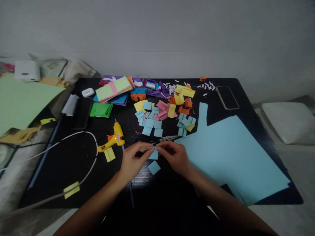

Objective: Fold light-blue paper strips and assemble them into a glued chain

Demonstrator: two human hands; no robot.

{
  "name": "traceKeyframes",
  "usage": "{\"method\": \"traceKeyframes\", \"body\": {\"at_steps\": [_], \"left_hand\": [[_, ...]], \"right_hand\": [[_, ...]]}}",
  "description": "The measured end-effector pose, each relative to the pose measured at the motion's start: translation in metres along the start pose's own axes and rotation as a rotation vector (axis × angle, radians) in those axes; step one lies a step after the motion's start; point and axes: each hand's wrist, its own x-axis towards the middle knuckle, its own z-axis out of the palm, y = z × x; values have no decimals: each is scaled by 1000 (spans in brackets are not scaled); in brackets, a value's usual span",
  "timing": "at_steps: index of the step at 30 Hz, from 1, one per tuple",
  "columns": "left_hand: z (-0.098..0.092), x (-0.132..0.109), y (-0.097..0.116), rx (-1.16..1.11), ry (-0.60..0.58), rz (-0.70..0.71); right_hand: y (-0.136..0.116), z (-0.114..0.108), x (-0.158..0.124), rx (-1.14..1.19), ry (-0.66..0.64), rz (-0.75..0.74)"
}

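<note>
Between my left hand [136, 159] and my right hand [175, 156] is a small light blue paper piece [153, 154], pinched at its upper edge by the fingers of both. Just below it a light blue paper square [154, 167] lies flat on the black table [103, 183]. Scissors [169, 138] lie right behind my fingers, partly hidden by them. Beyond is a group of small light blue paper pieces [149, 123]. To the left of my left hand rests a yellow hot glue gun [114, 137] with an orange light glowing on it.
Large light blue sheets [236, 157] cover the table's right side. A white cable [94, 144] loops across the left. Two phones [227, 97] lie at the sides. Stacked coloured paper [114, 89], folded orange pieces [188, 103] and white scraps [208, 86] are at the back, by the wall.
</note>
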Motion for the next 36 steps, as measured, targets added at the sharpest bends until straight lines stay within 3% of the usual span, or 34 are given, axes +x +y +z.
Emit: {"method": "traceKeyframes", "body": {"at_steps": [18, 28, 32, 36], "left_hand": [[0, -3, -1, -18, 44, 50], [-1, -2, -6, 9, 9, 162], [0, -1, -7, 10, -2, 120], [-3, 1, -8, 29, -114, 11]], "right_hand": [[-3, 1, -1, 33, 18, 9], [-2, 1, -2, 42, 26, -13], [1, 1, -2, 45, 27, 2], [3, 0, -1, 5, -9, -3]]}}
